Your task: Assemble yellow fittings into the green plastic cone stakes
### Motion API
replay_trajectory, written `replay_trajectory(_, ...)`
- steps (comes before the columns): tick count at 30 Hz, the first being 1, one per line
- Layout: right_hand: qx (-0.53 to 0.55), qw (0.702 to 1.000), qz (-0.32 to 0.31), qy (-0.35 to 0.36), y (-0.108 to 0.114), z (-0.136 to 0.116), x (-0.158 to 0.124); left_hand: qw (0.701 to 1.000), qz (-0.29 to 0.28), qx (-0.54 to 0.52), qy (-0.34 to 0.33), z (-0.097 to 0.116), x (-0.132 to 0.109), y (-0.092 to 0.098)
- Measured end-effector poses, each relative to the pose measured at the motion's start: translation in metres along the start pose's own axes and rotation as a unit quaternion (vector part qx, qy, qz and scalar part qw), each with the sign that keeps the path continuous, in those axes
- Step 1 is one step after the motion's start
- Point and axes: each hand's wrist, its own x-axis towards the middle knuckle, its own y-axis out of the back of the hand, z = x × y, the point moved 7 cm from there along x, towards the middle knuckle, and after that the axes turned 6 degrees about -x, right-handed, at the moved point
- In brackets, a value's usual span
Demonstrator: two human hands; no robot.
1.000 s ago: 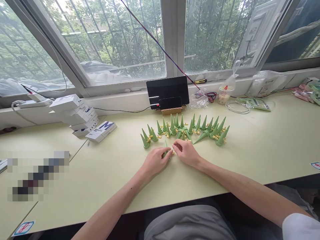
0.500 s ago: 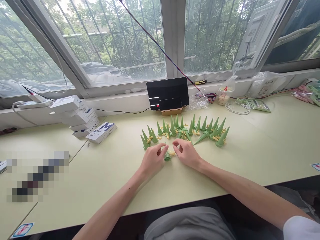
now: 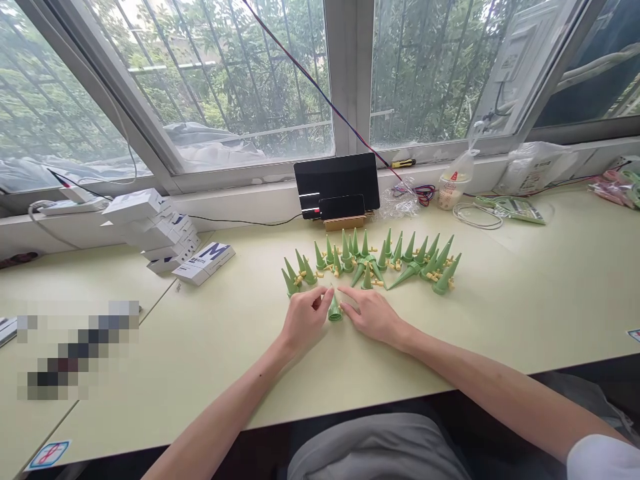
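A green plastic watering spike lies tilted just above the table, its round open end facing me. My left hand is closed on its left side, thumb and forefinger at the cone. From the other side my right hand reaches in with thumb and forefinger on the spike, where its yellow valve is covered by the fingers. Just behind my right hand stands another green spike with a yellow valve. Several more spikes stand in a curved row behind, a few lying on their sides.
A black tablet leans by the window behind the row. White boxes are stacked at the left, with one box lying beside them. A bagged cup and a coiled white cable are at the back right.
My right hand has moved in to the left and its fingers now cover the spike's yellow valve. My left hand has kept its hold.
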Motion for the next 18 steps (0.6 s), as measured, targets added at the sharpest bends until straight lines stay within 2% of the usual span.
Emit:
replay_trajectory(7, -0.021, 0.999, -0.012, 0.026, -0.003, -0.005, 0.001, 1.0, 0.008, 0.003, -0.003, 0.0, 0.0, 0.002)
replay_trajectory(11, -0.014, 0.998, -0.02, 0.062, -0.003, -0.013, -0.001, 1.0, 0.018, 0.004, -0.002, 0.0, -0.001, 0.003)
replay_trajectory(18, -0.072, 0.988, -0.042, 0.129, -0.006, -0.022, -0.006, 0.999, 0.044, -0.005, -0.016, 0.005, -0.001, 0.007)
